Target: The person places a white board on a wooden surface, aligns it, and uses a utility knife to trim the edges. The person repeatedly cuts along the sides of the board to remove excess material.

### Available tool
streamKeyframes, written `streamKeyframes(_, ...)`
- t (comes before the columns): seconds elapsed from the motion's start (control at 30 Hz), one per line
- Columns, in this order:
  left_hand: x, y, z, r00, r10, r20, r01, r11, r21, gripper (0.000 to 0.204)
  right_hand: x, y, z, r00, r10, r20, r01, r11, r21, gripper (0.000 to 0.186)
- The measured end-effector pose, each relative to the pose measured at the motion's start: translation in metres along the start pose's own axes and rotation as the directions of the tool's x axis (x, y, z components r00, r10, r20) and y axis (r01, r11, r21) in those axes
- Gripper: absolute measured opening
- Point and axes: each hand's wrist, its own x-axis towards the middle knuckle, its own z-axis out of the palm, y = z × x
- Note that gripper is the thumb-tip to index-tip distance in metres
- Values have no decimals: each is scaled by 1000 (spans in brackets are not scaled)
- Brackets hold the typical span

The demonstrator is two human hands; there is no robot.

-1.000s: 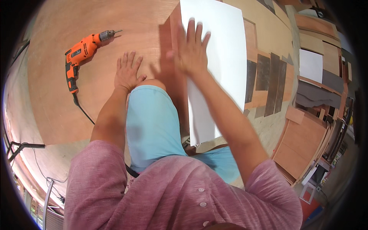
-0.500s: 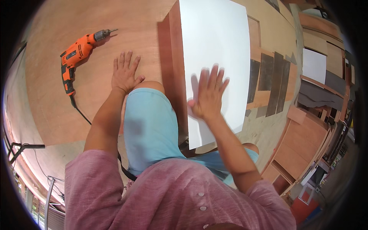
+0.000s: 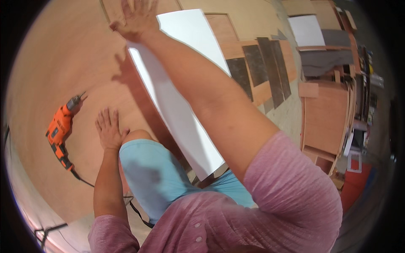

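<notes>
My left hand is open, resting with spread fingers on the plywood sheet beside my bent knee. To its left an orange corded drill lies on its side, bit toward the upper right. A long box-like piece with a white top stands right of my knee on the plywood. My right hand is open, fingers spread, at that piece's far left corner; whether it touches the edge I cannot tell. My right forearm crosses over the white top and hides part of it.
Dark strips and wooden panels lie beyond the white piece. Stacked boards, grey sheets and a white sheet are at the right, with a red object lower down. A black bar shows at the lower left.
My right hand has swept from the near part of the white top up to the far end, arm outstretched. My left hand stays on the plywood; the view has shifted, so it appears lower.
</notes>
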Motion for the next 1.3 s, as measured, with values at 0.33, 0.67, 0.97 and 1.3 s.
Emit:
streamKeyframes(0.33,0,5,-13,997,-48,53,43,994,101,86,-230,58,-102,964,-209,162,106,867,486,96)
streamKeyframes(0.67,1,2,-19,996,-45,76,40,998,57,86,-419,100,-153,910,-159,382,17,937,349,102)
streamKeyframes(0.97,-6,-2,-13,997,-33,63,33,999,6,89,-122,62,-45,983,-178,47,151,926,345,87)
streamKeyframes(1.3,2,5,-19,994,-61,86,57,997,44,84,-41,57,-15,981,-132,140,81,942,326,85)
